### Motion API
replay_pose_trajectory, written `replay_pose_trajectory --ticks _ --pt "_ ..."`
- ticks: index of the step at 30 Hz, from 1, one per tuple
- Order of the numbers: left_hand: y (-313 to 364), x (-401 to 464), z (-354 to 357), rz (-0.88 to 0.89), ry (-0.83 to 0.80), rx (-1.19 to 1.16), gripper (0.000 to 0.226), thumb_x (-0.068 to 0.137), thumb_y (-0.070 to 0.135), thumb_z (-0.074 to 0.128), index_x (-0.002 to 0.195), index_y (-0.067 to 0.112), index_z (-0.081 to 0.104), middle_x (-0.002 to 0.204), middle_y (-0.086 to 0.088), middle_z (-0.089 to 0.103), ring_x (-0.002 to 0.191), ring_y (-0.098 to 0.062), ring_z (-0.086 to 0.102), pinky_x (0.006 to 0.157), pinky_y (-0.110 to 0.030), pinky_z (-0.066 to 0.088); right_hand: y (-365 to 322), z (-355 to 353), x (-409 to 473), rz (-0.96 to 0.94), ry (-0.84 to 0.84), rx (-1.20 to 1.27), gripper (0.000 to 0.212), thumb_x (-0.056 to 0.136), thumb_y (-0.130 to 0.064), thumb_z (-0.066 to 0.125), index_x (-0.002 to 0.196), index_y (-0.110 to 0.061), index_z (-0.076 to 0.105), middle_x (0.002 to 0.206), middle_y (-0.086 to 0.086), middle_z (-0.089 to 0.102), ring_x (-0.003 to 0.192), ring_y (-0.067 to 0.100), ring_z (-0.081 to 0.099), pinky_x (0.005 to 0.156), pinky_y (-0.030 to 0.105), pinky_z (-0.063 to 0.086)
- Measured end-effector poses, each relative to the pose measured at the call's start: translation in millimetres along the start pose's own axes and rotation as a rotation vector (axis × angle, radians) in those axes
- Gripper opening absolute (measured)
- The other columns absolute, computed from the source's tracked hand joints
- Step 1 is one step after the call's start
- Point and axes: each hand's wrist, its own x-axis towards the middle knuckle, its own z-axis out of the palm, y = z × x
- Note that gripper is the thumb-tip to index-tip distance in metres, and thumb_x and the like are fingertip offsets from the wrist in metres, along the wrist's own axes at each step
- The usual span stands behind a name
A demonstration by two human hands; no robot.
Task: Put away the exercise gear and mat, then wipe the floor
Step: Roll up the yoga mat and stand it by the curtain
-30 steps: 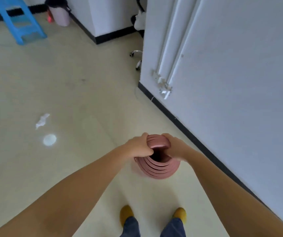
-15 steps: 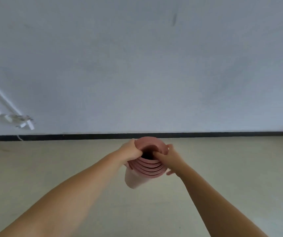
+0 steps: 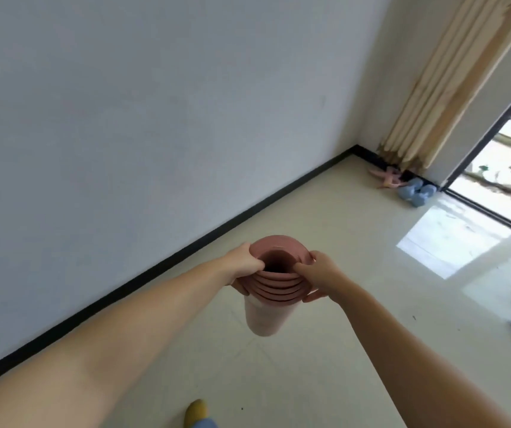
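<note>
Carrying the rolled pink exercise mat (image 3: 268, 313) upright, the left hand (image 3: 242, 267) and right hand (image 3: 319, 278) each clutch its top rim — thumbs hooked inside. Blue dumbbells (image 3: 416, 192) already sit in the far corner; stowing the mat and wiping the floor (image 3: 356, 350) likely remain.

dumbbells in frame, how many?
2, as far as the blur allows: blue dumbbells lying side by side on the floor by the curtain, next to pink gear. More may be hidden.
</note>
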Motion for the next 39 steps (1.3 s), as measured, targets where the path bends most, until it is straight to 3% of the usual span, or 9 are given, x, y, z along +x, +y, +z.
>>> replay_pose_trajectory --ticks 6,12,15,20,23,27,32,39 --pt "96 94 43 0.063 -0.171 0.059 0.047 0.080 0.011 0.050 0.127 0.014 0.048 0.111 -0.018 0.061 0.082 -0.033 0.067 0.054 -0.040 0.059 4 -104 61 0.024 0.134 -0.005 0.028 0.087 -0.022 0.055 0.111 -0.008 0.053 0.093 0.011 0.062 0.068 0.030 0.069 0.054 0.038 0.060" --pt "177 210 47 0.052 -0.264 0.086 0.035 0.083 0.008 0.047 0.117 0.011 0.057 0.106 -0.017 0.065 0.083 -0.031 0.068 0.067 -0.046 0.060 -22 -186 164 0.099 0.131 -0.046 0.021 0.088 -0.021 0.054 0.102 -0.005 0.055 0.083 0.012 0.063 0.060 0.031 0.068 0.055 0.038 0.060" --pt "225 269 47 0.054 -0.307 0.113 0.037 0.082 0.008 0.047 0.118 0.011 0.056 0.106 -0.017 0.065 0.081 -0.030 0.067 0.066 -0.046 0.060 -36 -227 213 0.138 0.144 0.006 0.019 0.088 -0.018 0.053 0.101 -0.005 0.055 0.082 0.012 0.063 0.056 0.029 0.067 0.056 0.038 0.060" --pt "303 351 53 0.078 -0.353 0.202 0.042 0.080 0.011 0.048 0.122 0.012 0.051 0.108 -0.017 0.062 0.084 -0.031 0.066 0.056 -0.040 0.059 -45 -293 285 0.166 0.186 0.098 0.020 0.087 -0.016 0.053 0.102 -0.002 0.057 0.081 0.014 0.062 0.070 0.039 0.070 0.061 0.046 0.060" --pt "350 402 65 0.088 -0.345 0.222 0.044 0.079 0.012 0.048 0.123 0.014 0.050 0.108 -0.016 0.062 0.082 -0.031 0.066 0.053 -0.039 0.059 -47 -340 334 0.171 0.199 0.133 0.023 0.086 -0.017 0.052 0.103 -0.002 0.057 0.083 0.016 0.064 0.073 0.041 0.070 0.063 0.049 0.060" --pt "422 481 90 0.084 -0.335 0.210 0.036 0.081 0.010 0.046 0.117 0.012 0.051 0.103 -0.015 0.064 0.078 -0.028 0.067 0.061 -0.043 0.060 -51 -422 411 0.154 0.195 0.129 0.022 0.085 -0.016 0.053 0.100 -0.001 0.057 0.079 0.017 0.063 0.075 0.043 0.069 0.066 0.051 0.059" --pt "522 578 126 0.041 -0.299 0.161 0.041 0.082 0.011 0.046 0.123 0.012 0.050 0.107 -0.016 0.063 0.085 -0.029 0.068 0.065 -0.043 0.060 -64 -544 511 0.128 0.136 0.064 0.025 0.086 -0.016 0.054 0.105 -0.001 0.057 0.079 0.015 0.063 0.070 0.039 0.069 0.065 0.050 0.059" --pt "648 709 153 0.029 -0.229 0.028 0.055 0.078 0.015 0.052 0.132 0.015 0.041 0.115 -0.017 0.060 0.089 -0.033 0.068 0.060 -0.042 0.060 -99 -686 645 0.075 0.109 -0.048 0.019 0.088 -0.019 0.054 0.105 -0.010 0.054 0.094 0.013 0.061 0.072 0.029 0.070 0.058 0.039 0.061"
